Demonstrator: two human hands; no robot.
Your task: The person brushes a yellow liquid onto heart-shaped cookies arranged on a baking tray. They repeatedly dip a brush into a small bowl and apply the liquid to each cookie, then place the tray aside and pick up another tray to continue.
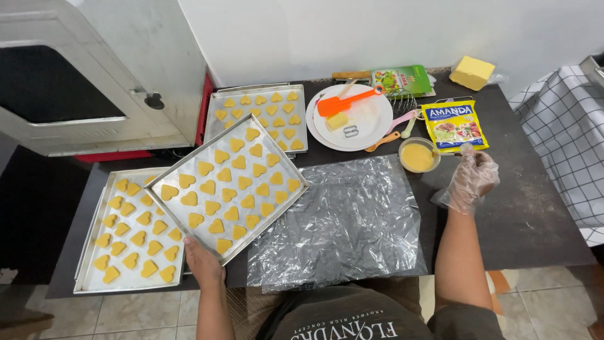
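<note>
My left hand (pixel 202 259) grips the near corner of a metal baking tray (pixel 284 169) filled with several yellow heart-shaped cookies (pixel 222 192); the tray is tilted and rests partly over a second tray (pixel 89 252) of the same cookies at the left. My right hand (pixel 472 179), in a clear plastic glove, hovers just right of a small bowl of yellow liquid (pixel 418 155) and below a yellow food packet (pixel 454 124). It holds nothing that I can see.
A third tray of cookies (pixel 301 116) lies at the back. A crumpled clear plastic sheet (pixel 343 220) covers the table's middle. White plates (pixel 368 123) carry an orange spatula (pixel 346 102). A butter block (pixel 472 72), green packet (pixel 401 80) and oven door (pixel 75 82) stand around.
</note>
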